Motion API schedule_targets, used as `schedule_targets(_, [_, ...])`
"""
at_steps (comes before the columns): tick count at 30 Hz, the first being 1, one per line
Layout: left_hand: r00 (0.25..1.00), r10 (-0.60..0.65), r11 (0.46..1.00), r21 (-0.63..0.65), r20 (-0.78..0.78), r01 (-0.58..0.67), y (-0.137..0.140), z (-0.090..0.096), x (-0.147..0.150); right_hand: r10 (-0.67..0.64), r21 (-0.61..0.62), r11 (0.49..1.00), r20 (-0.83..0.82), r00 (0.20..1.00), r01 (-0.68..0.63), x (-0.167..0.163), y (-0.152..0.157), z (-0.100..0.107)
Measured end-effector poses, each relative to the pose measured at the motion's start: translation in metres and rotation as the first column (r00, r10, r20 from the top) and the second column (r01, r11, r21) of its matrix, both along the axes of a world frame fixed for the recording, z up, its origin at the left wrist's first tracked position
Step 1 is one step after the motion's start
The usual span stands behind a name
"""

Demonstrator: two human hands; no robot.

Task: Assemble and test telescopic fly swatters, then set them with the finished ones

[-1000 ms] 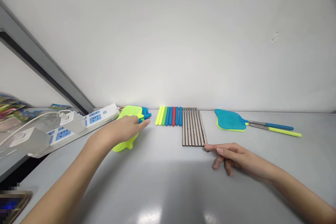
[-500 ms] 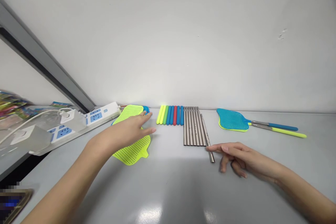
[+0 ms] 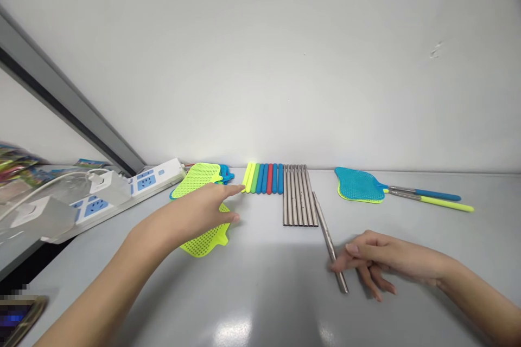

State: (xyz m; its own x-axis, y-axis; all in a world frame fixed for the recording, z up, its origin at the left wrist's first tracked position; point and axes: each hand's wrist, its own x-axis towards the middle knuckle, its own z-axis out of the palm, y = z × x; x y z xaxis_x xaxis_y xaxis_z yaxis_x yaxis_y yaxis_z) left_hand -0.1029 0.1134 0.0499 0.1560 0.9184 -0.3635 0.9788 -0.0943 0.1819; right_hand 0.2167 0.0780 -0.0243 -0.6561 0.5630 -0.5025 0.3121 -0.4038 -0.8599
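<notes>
My left hand point(image 3: 199, 209) reaches over a lime fly swatter head point(image 3: 205, 239), thumb and index finger apart. Its index fingertip is at the lower end of a yellow grip handle point(image 3: 246, 179), the leftmost in a row of yellow, green, blue and red ones. Beside that row lie several metal tubes point(image 3: 299, 198), side by side. My right hand point(image 3: 378, 260) has its fingers spread, the index fingertip resting on a single metal tube point(image 3: 326, 230) that lies slanted, apart from the bundle. Nothing is gripped in either hand.
Two assembled fly swatters point(image 3: 360, 184), blue over lime, lie at the right. More swatter heads point(image 3: 201, 176) are stacked at the back left, near a white power strip point(image 3: 160, 179) with plugs. Colourful packets point(image 3: 24, 168) and a dark device point(image 3: 18, 317) are at the far left.
My right hand has drawn the single tube towards me, away from the bundle. My left index finger has come down to the yellow handle's end.
</notes>
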Motion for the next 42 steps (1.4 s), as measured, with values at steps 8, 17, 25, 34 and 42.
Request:
schedule_targets(8, [0.997, 0.070, 0.997, -0.041, 0.018, -0.069, 0.004, -0.001, -0.009, 0.016, -0.130, 0.991, -0.012, 1.000, -0.017, 0.002, 0.002, -0.003])
schedule_targets(17, [0.976, 0.188, 0.981, 0.060, -0.108, -0.183, 0.022, 0.020, -0.049, -0.115, -0.141, 0.984, -0.058, 0.992, 0.106, 0.004, 0.003, -0.007])
schedule_targets(25, [0.974, 0.214, 0.962, -0.158, -0.080, -0.224, 0.031, 0.010, -0.058, -0.132, -0.156, 0.981, -0.073, 0.989, 0.120, 0.004, 0.004, -0.008])
schedule_targets(34, [0.994, 0.110, 0.958, -0.264, -0.008, -0.108, 0.026, 0.009, -0.042, -0.136, -0.175, 0.977, -0.077, 0.988, 0.121, 0.005, 0.005, -0.009])
schedule_targets(42, [0.996, -0.048, 0.958, -0.279, 0.073, 0.066, 0.015, 0.005, -0.016, -0.145, -0.186, 0.974, -0.083, 0.986, 0.128, 0.006, 0.006, -0.011])
